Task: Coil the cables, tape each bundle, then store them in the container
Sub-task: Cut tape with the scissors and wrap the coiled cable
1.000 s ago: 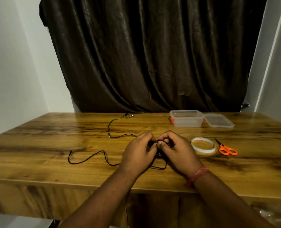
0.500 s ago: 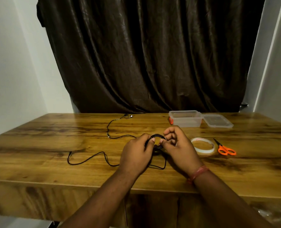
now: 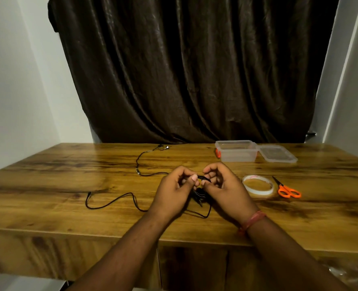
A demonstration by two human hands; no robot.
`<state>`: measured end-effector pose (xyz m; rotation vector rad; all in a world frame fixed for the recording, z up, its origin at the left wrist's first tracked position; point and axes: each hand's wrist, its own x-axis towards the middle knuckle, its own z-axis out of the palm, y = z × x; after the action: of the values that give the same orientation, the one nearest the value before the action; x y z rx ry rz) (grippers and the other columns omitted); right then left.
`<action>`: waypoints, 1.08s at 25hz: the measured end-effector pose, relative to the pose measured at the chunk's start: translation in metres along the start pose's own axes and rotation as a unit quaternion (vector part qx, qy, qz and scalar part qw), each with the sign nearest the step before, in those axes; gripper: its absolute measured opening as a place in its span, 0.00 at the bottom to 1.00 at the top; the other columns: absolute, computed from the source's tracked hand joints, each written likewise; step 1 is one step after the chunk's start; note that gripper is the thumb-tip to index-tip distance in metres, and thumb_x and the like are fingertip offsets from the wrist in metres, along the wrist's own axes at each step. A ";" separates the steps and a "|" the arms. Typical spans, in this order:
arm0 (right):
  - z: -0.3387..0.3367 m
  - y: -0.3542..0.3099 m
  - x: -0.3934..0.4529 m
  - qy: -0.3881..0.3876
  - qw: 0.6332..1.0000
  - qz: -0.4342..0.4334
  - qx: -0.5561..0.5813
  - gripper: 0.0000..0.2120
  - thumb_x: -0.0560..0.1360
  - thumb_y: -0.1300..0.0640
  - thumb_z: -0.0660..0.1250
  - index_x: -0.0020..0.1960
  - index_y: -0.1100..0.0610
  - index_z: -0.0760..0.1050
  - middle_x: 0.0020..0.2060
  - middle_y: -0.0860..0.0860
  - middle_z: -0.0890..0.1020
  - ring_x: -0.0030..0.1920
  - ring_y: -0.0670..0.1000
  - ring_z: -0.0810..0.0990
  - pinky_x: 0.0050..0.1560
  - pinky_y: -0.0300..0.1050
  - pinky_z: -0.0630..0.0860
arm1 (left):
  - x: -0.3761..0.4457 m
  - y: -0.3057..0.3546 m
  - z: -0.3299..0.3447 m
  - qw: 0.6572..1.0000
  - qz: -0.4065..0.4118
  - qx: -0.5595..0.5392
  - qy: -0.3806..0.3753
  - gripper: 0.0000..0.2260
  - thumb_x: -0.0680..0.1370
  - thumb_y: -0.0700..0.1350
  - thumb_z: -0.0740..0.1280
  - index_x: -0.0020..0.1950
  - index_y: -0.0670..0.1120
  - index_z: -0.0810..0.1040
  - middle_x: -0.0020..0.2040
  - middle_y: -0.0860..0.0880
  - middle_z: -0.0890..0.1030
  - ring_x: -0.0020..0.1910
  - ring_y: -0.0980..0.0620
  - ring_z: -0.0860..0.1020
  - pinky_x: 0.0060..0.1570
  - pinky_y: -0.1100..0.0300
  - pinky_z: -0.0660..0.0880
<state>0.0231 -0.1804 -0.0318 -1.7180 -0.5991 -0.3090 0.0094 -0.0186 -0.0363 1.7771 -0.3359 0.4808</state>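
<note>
A small coil of black cable [image 3: 199, 191] hangs between my two hands just above the wooden table [image 3: 69, 185]. My left hand [image 3: 174, 192] pinches the coil's left side with thumb and fingers. My right hand [image 3: 224, 185] pinches its right side, fingers curled. The uncoiled rest of this cable [image 3: 115, 201] trails left across the table. A second thin black cable [image 3: 146, 162] with earbuds lies farther back. A clear plastic container [image 3: 235, 151] stands open at the back right, its lid [image 3: 276, 153] beside it. A roll of clear tape [image 3: 257, 185] lies right of my hands.
Orange-handled scissors [image 3: 287, 190] lie right of the tape roll. A dark curtain [image 3: 184, 70] hangs behind the table between white walls. A small orange object [image 3: 217, 153] sits at the container's left side.
My hands lifted the coil slightly and turned it, and my right fingers shifted over the top of the loop. The loose cable on the left has barely moved.
</note>
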 end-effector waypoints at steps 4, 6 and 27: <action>-0.001 0.000 0.000 -0.002 1.000 0.013 0.006 0.14 0.75 0.65 0.69 0.46 0.45 0.75 0.36 0.42 0.78 0.36 0.45 0.76 0.39 0.45 0.76 | 0.000 0.003 0.001 0.996 -0.042 -0.072 -0.023 0.04 0.79 0.38 0.66 0.47 0.45 0.79 0.41 0.48 0.83 0.44 0.52 0.81 0.49 0.55 0.77; -0.002 -0.003 -0.002 -0.007 0.999 -0.011 -0.041 0.12 0.74 0.64 0.70 0.46 0.47 0.76 0.37 0.41 0.79 0.37 0.44 0.77 0.40 0.44 0.76 | -0.001 0.003 0.000 0.990 -0.065 -0.119 -0.049 0.03 0.79 0.39 0.67 0.48 0.45 0.79 0.42 0.46 0.83 0.45 0.50 0.81 0.51 0.52 0.77; -0.001 -0.004 -0.003 -0.027 0.995 -0.027 -0.094 0.08 0.75 0.62 0.70 0.50 0.50 0.77 0.42 0.47 0.83 0.44 0.45 0.82 0.45 0.42 0.80 | 0.003 0.000 -0.005 0.974 -0.066 -0.196 -0.092 0.04 0.79 0.35 0.66 0.52 0.39 0.75 0.37 0.45 0.82 0.35 0.52 0.79 0.38 0.61 0.78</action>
<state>0.0181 -0.1819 -0.0295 -1.8984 -0.6742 -0.3673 0.0112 -0.0139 -0.0336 1.4472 -0.4083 0.1395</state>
